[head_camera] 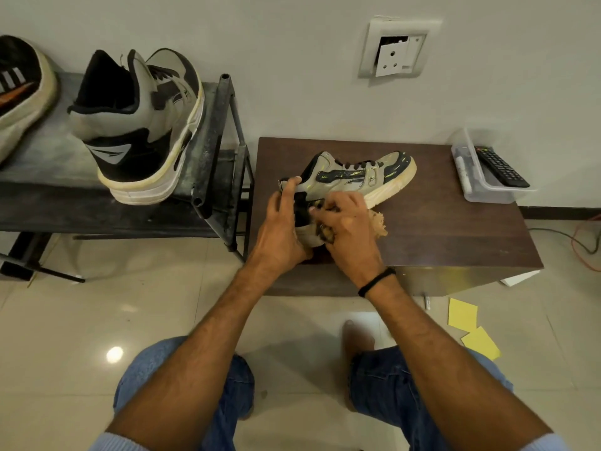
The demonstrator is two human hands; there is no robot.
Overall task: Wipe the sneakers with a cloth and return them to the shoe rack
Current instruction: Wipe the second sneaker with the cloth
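A grey and black sneaker (364, 177) lies tilted on its side on a dark wooden bench (455, 229), toe pointing to the right. My left hand (279, 229) grips its heel end. My right hand (344, 222) presses a tan cloth (379, 222) against the shoe's heel area; most of the cloth is hidden under the hand. The matching sneaker (140, 125) stands on the top shelf of the metal shoe rack (214, 138) at the left, heel toward me.
Another shoe (19, 92) sits at the rack's far left. A clear plastic tray (471, 187) with a remote control (500, 167) rests on the bench's right end. Yellow paper notes (465, 317) lie on the tiled floor, cables at right. A wall socket (395, 50) is above.
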